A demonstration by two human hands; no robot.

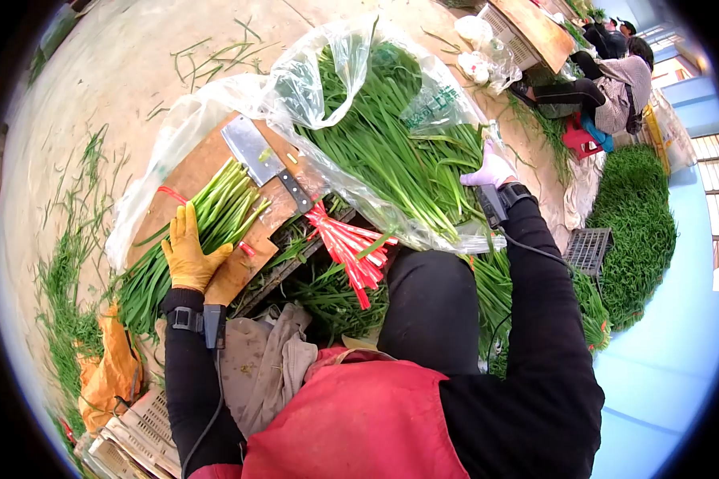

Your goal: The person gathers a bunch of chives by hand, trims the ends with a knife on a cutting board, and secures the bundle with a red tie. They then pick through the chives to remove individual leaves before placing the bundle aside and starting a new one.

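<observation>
My left hand (190,254), in a yellow glove, lies with fingers stretched and thumb apart against a bundle of green chives (224,199). A red tie (170,192) shows at the bundle's side, and the bundle rests on a wooden board (204,158). Beside it on the board lies a cleaver (254,149) with a black handle. My right hand (494,169), in a pale glove, is spread at the right edge of a large heap of loose chives (383,136) in a clear plastic bag (303,92). Its fingertips are partly hard to make out against the bag.
Red strips (350,243) hang near the board's front edge, by my knee. Chive scraps litter the floor (160,48). At right stand a grey crate (589,249) and a large chive pile (631,223). Another person (615,92) sits at upper right. An orange bag (110,371) lies lower left.
</observation>
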